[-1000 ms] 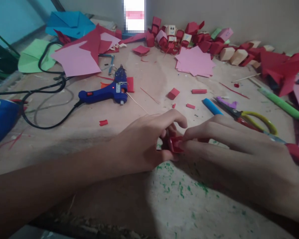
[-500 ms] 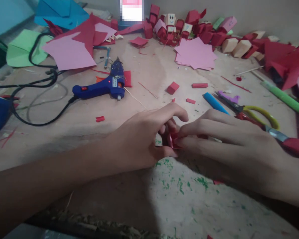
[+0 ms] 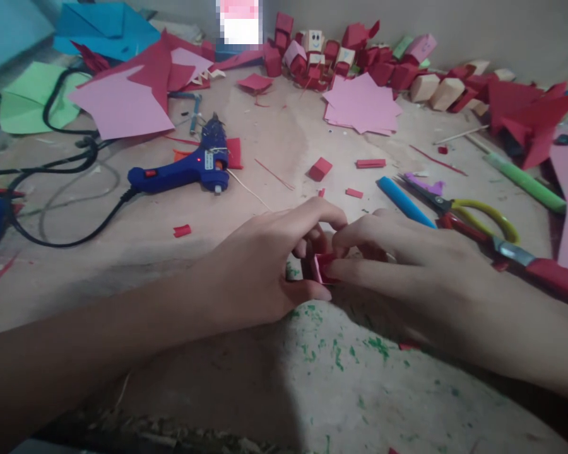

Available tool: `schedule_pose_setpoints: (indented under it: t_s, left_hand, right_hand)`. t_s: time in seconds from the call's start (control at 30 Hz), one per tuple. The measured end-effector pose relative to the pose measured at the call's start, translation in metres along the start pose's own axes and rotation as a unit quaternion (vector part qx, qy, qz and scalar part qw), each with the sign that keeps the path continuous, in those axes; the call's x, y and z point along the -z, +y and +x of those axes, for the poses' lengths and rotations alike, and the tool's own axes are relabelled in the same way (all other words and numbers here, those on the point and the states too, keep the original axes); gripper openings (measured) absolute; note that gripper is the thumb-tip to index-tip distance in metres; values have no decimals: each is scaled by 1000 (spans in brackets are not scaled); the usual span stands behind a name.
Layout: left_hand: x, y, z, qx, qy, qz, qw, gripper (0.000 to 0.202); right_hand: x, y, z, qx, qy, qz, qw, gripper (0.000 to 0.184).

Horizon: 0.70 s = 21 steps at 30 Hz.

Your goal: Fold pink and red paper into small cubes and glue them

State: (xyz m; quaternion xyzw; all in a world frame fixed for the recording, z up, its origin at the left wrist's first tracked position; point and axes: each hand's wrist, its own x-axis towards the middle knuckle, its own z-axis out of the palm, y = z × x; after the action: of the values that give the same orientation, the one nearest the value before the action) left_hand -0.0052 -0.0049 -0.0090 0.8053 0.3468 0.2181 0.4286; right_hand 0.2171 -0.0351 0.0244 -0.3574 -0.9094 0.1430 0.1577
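A small folded piece of red paper [image 3: 319, 268] sits between my two hands, low over the table, its pale pink edge facing left. My left hand [image 3: 274, 265] curls around it, thumb below and index finger arched above. From the other side my right hand [image 3: 407, 271] presses its fingertips into the piece, which they partly cover. Beyond the hands lie a little red paper box [image 3: 320, 168] and short red strips [image 3: 370, 163]. A blue glue gun [image 3: 184, 167] with a lit red light rests to the left.
Yellow-and-red-handled scissors [image 3: 459, 205], a blue stick [image 3: 404, 200], a green pen [image 3: 525, 183] and a red-handled tool [image 3: 549, 271] lie at right. Pink paper shapes [image 3: 362, 104] and several small paper boxes [image 3: 392, 69] line the back. A black cord [image 3: 71, 244] loops at left.
The whole view has shifted slightly, so things appear a little further left. My right fingers have shifted on the red paper piece, and more of its inside shows.
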Motion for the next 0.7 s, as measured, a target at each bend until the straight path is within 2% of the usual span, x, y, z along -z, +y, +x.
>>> schedule_pose_setpoints:
  t_s: [0.17,0.3,0.47,0.7]
  left_hand:
    - [-2,-1,-1,6,0,-21,1000,58]
    - [-3,-3,-2,2,-1,-51,999,66]
    - [-1,-1,-1,4,-10,-38,999,73]
    - [-1,0,-1,-5,-4,-34,999,72]
  right_hand:
    - [3,-1,2,13,-55,-9,998,30]
    - [5,-2,1,13,-63,-8,998,29]
    - [7,0,0,16,-78,7,997,31]
    - [3,1,-1,16,-78,-14,997,36]
